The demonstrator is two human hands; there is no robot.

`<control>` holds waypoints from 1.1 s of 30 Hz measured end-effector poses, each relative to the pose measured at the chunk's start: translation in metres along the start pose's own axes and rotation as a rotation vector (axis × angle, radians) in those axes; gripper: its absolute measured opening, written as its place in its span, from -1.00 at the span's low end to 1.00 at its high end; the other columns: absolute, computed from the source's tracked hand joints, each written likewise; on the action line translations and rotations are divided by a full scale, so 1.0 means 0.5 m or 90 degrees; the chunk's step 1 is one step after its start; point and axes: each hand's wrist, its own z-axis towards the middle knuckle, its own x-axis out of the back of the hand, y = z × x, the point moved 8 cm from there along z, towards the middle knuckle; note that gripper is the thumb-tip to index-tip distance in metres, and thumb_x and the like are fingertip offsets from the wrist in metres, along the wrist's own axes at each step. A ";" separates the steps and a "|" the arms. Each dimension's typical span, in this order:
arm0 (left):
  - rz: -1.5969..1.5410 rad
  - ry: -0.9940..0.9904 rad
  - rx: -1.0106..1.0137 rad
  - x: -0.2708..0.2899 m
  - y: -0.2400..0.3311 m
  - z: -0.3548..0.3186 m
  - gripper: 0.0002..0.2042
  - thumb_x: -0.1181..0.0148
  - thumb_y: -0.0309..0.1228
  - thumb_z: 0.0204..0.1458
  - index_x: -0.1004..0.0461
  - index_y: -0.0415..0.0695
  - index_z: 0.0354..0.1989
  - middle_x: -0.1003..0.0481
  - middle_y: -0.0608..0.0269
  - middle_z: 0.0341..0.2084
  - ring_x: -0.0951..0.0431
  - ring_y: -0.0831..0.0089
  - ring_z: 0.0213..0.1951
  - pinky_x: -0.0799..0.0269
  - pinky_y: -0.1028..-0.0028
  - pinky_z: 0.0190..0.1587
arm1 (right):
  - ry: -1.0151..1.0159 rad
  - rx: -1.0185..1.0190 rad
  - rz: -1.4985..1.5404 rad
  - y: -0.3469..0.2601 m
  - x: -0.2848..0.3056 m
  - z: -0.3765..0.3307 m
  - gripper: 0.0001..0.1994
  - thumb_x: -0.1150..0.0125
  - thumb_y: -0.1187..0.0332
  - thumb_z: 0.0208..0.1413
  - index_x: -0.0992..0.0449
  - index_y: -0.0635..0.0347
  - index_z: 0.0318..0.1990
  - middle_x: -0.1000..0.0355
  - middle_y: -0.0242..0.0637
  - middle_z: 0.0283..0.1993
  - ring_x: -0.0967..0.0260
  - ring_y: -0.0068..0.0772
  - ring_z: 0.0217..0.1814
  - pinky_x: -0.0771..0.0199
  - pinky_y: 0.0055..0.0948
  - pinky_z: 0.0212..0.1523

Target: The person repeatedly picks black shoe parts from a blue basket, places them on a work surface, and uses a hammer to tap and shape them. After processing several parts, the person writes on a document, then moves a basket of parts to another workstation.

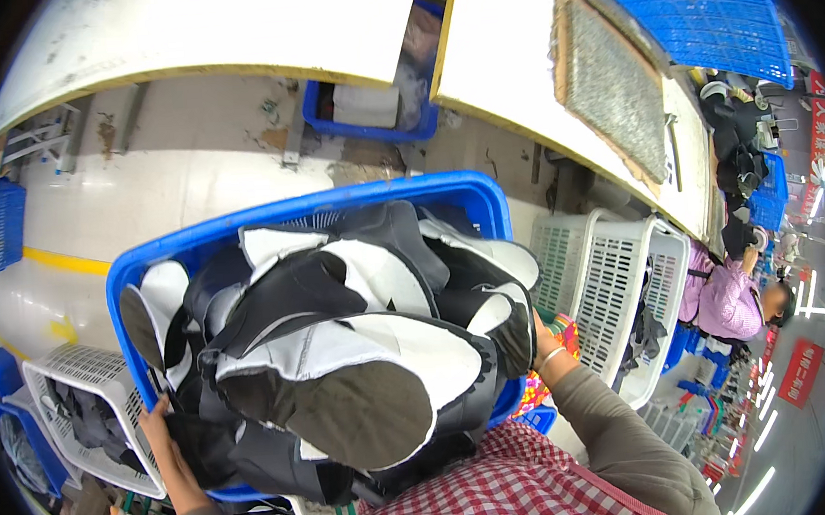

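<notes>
A big blue plastic basket (313, 200) is right in front of my body, heaped with black shoe uppers (282, 300). The uppers have white linings and dark grey fuzzy patches, and some rise above the rim. My left hand (164, 445) is closed on the basket's left side, low and close to me. On the opposite side my right hand (547, 341) grips the basket, its fingers partly hidden by the basket and an overhanging upper.
White crates (117, 412) with dark pieces stand at left; more white crates (615, 282) stand close on the right. A white-topped table (205, 33) runs along the far side, with a blue bin (327, 125) beneath. A co-worker (726, 298) in pink is at far right.
</notes>
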 end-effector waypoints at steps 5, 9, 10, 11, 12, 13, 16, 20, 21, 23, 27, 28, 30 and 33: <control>-0.044 0.072 -0.022 0.218 0.002 -0.268 -0.76 -0.42 -0.37 0.00 -0.62 -0.23 -0.21 -0.52 0.37 -0.48 -0.43 0.51 -0.47 -0.32 0.45 -0.31 | -0.057 0.069 -0.126 -0.092 -0.077 -0.232 -0.59 0.06 0.06 0.42 -0.53 0.14 0.13 -0.60 -0.19 0.03 -0.56 -0.22 0.02 -0.59 -0.24 0.10; -0.102 0.066 -0.036 0.308 0.027 -0.452 -0.83 -0.42 -0.39 0.02 -0.60 -0.20 -0.30 -0.49 0.45 -0.51 -0.41 0.58 -0.48 -0.28 0.52 -0.34 | -0.120 0.192 -0.218 -0.180 -0.100 -0.398 -0.64 0.14 0.23 0.45 -0.52 0.25 0.13 -0.59 -0.13 -0.02 -0.56 -0.22 -0.02 -0.60 -0.23 0.07; -0.143 0.088 -0.042 0.334 0.045 -0.478 -0.82 -0.43 -0.37 0.02 -0.60 -0.20 -0.31 -0.48 0.45 -0.52 -0.40 0.59 -0.48 -0.26 0.53 -0.34 | -0.100 0.213 -0.233 -0.191 -0.098 -0.434 -0.63 0.14 0.24 0.45 -0.52 0.26 0.12 -0.59 -0.13 -0.03 -0.56 -0.23 -0.03 -0.60 -0.24 0.06; -0.140 0.088 -0.072 0.364 0.079 -0.496 -0.83 -0.43 -0.37 0.01 -0.59 -0.17 -0.31 -0.46 0.46 -0.52 -0.38 0.57 -0.48 -0.25 0.51 -0.35 | -0.124 0.238 -0.236 -0.204 -0.106 -0.472 -0.65 0.15 0.27 0.46 -0.51 0.28 0.12 -0.59 -0.14 -0.03 -0.55 -0.27 -0.04 -0.60 -0.28 0.04; -0.135 0.087 -0.102 0.381 0.116 -0.508 -0.83 -0.42 -0.37 0.00 -0.58 -0.15 -0.32 -0.44 0.47 -0.53 -0.36 0.56 -0.49 -0.25 0.49 -0.35 | -0.178 0.225 -0.172 -0.209 -0.106 -0.511 -0.67 0.13 0.29 0.46 -0.52 0.26 0.12 -0.58 -0.16 -0.02 -0.55 -0.30 -0.06 -0.60 -0.31 0.02; -0.172 0.084 -0.128 0.403 0.155 -0.520 -0.83 -0.42 -0.38 0.00 -0.59 -0.15 -0.29 -0.45 0.46 -0.52 -0.38 0.55 -0.49 -0.25 0.48 -0.36 | -0.194 0.245 -0.161 -0.219 -0.101 -0.551 -0.66 0.13 0.27 0.46 -0.52 0.25 0.12 -0.58 -0.17 -0.02 -0.55 -0.29 -0.06 -0.60 -0.30 0.02; -0.246 0.045 -0.235 0.429 0.305 -0.537 -0.82 -0.43 -0.32 0.01 -0.59 -0.14 -0.36 -0.45 0.45 -0.54 -0.40 0.55 -0.48 -0.27 0.51 -0.35 | -0.185 0.362 -0.164 -0.273 -0.072 -0.659 -0.68 0.03 0.29 0.43 -0.53 0.28 0.14 -0.57 -0.26 -0.04 -0.50 -0.44 -0.06 -0.57 -0.39 -0.06; -0.263 0.029 -0.303 0.437 0.490 -0.551 -0.84 -0.41 -0.33 0.04 -0.58 -0.12 -0.35 -0.45 0.43 -0.53 -0.39 0.53 -0.48 -0.26 0.52 -0.34 | -0.276 0.476 -0.038 -0.258 -0.015 -0.812 -0.71 -0.02 0.32 0.39 -0.59 0.31 0.03 -0.57 -0.32 -0.13 -0.50 -0.46 -0.14 -0.57 -0.39 -0.16; -0.284 -0.019 -0.334 0.422 0.535 -0.552 -0.84 -0.41 -0.33 0.04 -0.59 -0.12 -0.32 -0.46 0.42 -0.51 -0.40 0.53 -0.46 -0.27 0.51 -0.32 | -0.280 0.540 -0.024 -0.258 -0.008 -0.844 -0.71 -0.02 0.30 0.39 -0.60 0.28 0.01 -0.57 -0.31 -0.14 -0.50 -0.44 -0.14 -0.56 -0.39 -0.15; -0.306 -0.066 -0.379 0.394 0.615 -0.549 -0.81 -0.42 -0.32 0.04 -0.61 -0.13 -0.26 -0.48 0.41 -0.46 -0.42 0.53 -0.39 -0.27 0.50 -0.27 | -0.224 0.574 -0.016 -0.240 0.016 -0.884 -0.71 -0.01 0.23 0.40 -0.61 0.19 -0.05 -0.57 -0.28 -0.16 -0.50 -0.37 -0.13 -0.55 -0.37 -0.09; -0.304 -0.134 -0.442 0.316 0.747 -0.565 -0.82 -0.44 -0.34 0.01 -0.60 -0.12 -0.28 -0.47 0.42 -0.47 -0.40 0.54 -0.39 -0.25 0.49 -0.26 | -0.248 0.689 0.066 -0.195 0.091 -0.982 -0.65 0.01 0.14 0.44 -0.55 0.18 0.11 -0.55 -0.29 -0.01 -0.49 -0.35 0.00 -0.53 -0.39 0.05; -0.315 -0.158 -0.457 0.290 0.769 -0.578 -0.82 -0.44 -0.34 0.01 -0.60 -0.11 -0.29 -0.46 0.42 -0.47 -0.40 0.55 -0.39 -0.24 0.48 -0.26 | -0.184 0.709 0.008 -0.185 0.118 -0.994 -0.62 0.03 0.11 0.44 -0.55 0.20 0.12 -0.56 -0.24 0.03 -0.48 -0.31 0.07 -0.52 -0.35 0.12; -0.302 -0.186 -0.449 0.233 0.814 -0.605 -0.85 -0.42 -0.39 0.02 -0.59 -0.11 -0.30 -0.46 0.43 -0.47 -0.40 0.56 -0.36 -0.24 0.50 -0.23 | -0.302 0.686 0.108 -0.172 0.143 -1.005 -0.59 0.05 0.10 0.44 -0.55 0.22 0.11 -0.56 -0.20 0.04 -0.50 -0.26 0.06 -0.53 -0.30 0.12; -0.303 -0.253 -0.497 0.143 0.881 -0.672 -0.90 -0.38 -0.45 0.04 -0.57 -0.11 -0.32 -0.46 0.46 -0.48 -0.41 0.59 -0.39 -0.24 0.53 -0.25 | -0.210 0.774 0.039 -0.178 0.218 -1.006 -0.59 0.08 0.12 0.45 -0.53 0.24 0.15 -0.55 -0.17 0.08 -0.51 -0.23 0.07 -0.53 -0.29 0.15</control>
